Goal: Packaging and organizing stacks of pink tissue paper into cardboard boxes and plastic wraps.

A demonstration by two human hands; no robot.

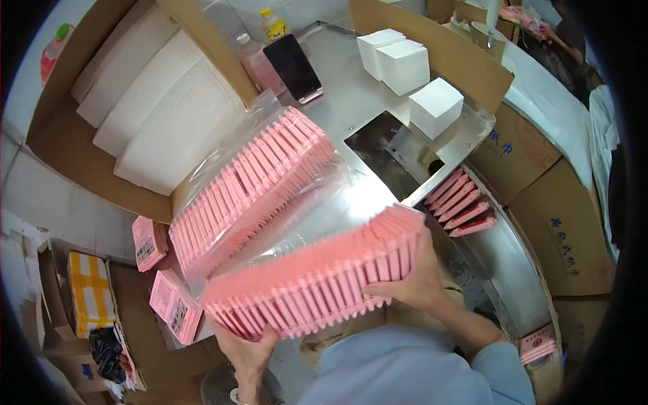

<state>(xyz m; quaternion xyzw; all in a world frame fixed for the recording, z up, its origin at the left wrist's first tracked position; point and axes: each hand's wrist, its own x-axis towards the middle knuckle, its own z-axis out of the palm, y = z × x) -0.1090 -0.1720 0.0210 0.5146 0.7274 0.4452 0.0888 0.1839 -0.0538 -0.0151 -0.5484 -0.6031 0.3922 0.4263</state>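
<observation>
Left hand [244,347] and right hand [417,280] are clamped on opposite ends of a pink packet row [314,273], at the steel table's [344,101] near side. A bagged pink row [253,185] lies just beyond, left.

The pink row [314,273] fills the span between the left hand [246,344] and right hand [412,273]. Just beyond it, a bag [250,175] of packs blocks the left; between them, a wedge of bare worktop [354,196] widens rightward. Ahead of the right hand, an opening [391,152] breaks the surface; white stacks [435,108] stand past it, with a free lane between them and the phone [293,67]. Pink stacks [175,307] crowd the left hand's outer side.
</observation>
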